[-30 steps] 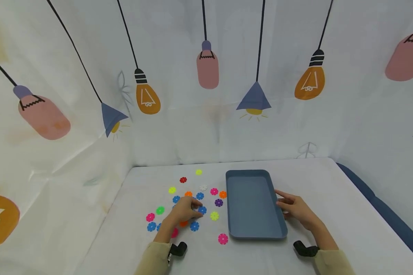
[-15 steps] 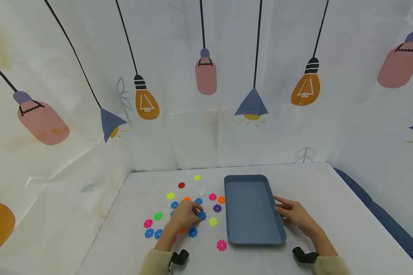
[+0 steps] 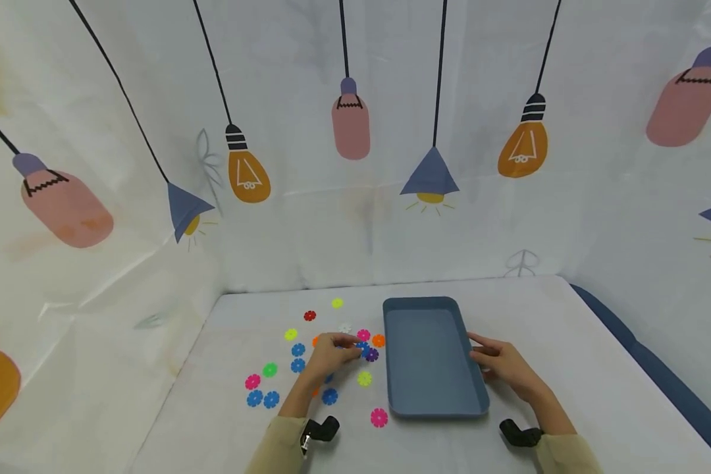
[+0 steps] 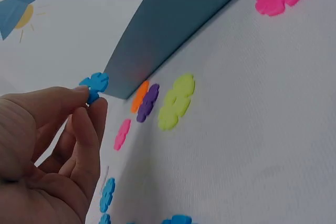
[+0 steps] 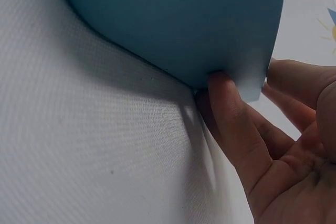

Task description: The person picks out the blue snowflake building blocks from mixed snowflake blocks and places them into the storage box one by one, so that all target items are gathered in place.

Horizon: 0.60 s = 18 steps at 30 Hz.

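Blue disc [image 4: 94, 86] (pinched) beside tray [image 3: 429, 355]

Tray [image 3: 429, 355] was slate blue. Flower-shaped discs were blue [image 4: 94, 85], pink [image 3: 379, 417], yellow-green [image 4: 177, 102], orange [image 3: 378, 340], purple [image 3: 372, 355], red [image 3: 310, 315] and green [image 3: 269, 370]. Tablecloth [image 3: 569, 342] was plain white; the backdrop [image 3: 355, 131] white, printed with pink, orange and blue lamps.

My bare left hand [image 3: 330, 353] and right hand [image 3: 505, 364] emerge from beige sleeves [image 3: 275, 447], black camera mounts [image 3: 320, 431] strapped at each wrist.
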Motion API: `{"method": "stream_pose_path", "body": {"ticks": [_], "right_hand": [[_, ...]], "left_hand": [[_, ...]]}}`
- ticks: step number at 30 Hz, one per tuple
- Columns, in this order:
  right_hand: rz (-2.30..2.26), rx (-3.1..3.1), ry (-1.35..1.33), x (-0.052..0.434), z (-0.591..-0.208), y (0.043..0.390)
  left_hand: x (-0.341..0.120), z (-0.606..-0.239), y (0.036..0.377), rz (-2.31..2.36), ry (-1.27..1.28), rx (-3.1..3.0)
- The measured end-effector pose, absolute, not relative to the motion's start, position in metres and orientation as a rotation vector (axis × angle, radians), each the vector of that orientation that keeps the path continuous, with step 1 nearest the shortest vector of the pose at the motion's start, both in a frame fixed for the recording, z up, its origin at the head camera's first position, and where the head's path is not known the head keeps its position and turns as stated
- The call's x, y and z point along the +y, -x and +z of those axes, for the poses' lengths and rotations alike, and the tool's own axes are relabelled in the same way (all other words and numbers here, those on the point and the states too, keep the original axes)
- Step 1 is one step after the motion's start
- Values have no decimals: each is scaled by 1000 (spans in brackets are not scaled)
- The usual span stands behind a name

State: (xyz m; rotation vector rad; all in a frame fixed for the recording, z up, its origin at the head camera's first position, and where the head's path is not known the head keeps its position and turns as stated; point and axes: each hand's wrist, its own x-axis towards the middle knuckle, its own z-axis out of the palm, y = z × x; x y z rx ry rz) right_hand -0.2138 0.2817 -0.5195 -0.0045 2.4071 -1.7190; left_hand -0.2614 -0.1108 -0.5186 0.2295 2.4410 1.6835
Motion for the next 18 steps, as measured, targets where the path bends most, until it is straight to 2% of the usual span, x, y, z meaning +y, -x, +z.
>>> {"method": "stream_pose_path", "body": {"ticks": [9,18], "right_hand": [[-1748,2386,2,279,-517,214],[-1711,2403,22,279,-515,216]], "left_hand": [[-94,-511,268,1862,-110,2266],[-70,-498,278,1915,-205,2223]]}}
